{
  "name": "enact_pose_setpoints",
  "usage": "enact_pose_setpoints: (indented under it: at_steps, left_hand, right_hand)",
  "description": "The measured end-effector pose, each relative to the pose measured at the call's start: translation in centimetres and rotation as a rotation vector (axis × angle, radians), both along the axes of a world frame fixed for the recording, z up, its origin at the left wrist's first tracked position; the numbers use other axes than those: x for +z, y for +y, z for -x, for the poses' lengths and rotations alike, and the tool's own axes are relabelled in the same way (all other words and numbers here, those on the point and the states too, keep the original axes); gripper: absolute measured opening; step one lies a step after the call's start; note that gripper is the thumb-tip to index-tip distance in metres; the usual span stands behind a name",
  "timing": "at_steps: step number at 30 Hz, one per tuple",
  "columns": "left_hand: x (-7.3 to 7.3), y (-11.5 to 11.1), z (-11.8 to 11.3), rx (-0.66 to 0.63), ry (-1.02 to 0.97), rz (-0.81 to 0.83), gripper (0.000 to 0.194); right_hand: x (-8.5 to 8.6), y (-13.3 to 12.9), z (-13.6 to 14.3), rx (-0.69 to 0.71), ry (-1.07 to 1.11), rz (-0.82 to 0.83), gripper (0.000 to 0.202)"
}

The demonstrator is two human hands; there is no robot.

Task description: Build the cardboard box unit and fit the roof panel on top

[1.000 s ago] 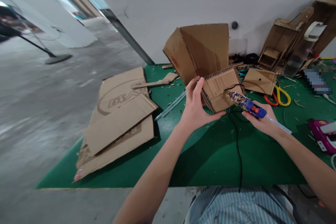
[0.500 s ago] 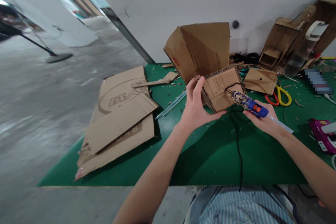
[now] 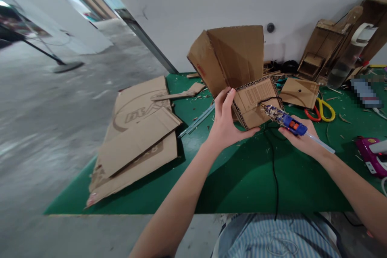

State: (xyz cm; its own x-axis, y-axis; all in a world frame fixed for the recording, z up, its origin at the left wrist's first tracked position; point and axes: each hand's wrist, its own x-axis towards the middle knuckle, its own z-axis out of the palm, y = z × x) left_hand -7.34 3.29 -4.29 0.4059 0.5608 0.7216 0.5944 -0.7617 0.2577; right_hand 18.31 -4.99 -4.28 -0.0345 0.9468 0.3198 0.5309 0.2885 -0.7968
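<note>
My left hand grips the left side of a small cardboard box, fingers over the upper edge and thumb along the lower one. The box is tilted, its printed face towards me. In my right hand is a blue glue gun with a clear glue stick sticking out of its back. Its nozzle meets the face of the box near a black cord, and stringy debris clings to its front. A thin black cable hangs below the box over the table's front edge.
Flat cardboard sheets lie at left beside clear glue sticks. A folded cardboard piece stands behind the box. Scissors, a cardboard panel, a water bottle, a phone and a purple power strip are at right.
The glue gun has shifted very slightly left, its nozzle still at the box face. My left hand and the box stay nearly where they were.
</note>
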Motion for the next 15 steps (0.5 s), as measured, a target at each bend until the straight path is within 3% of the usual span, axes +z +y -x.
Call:
enact_pose_setpoints:
  at_steps: [15]
  left_hand:
    - [0.29,0.01,-0.14,-0.019,-0.009,-0.045,0.122]
  right_hand:
    - [0.55,-0.53,0.09,-0.006,0.024,-0.052,0.021]
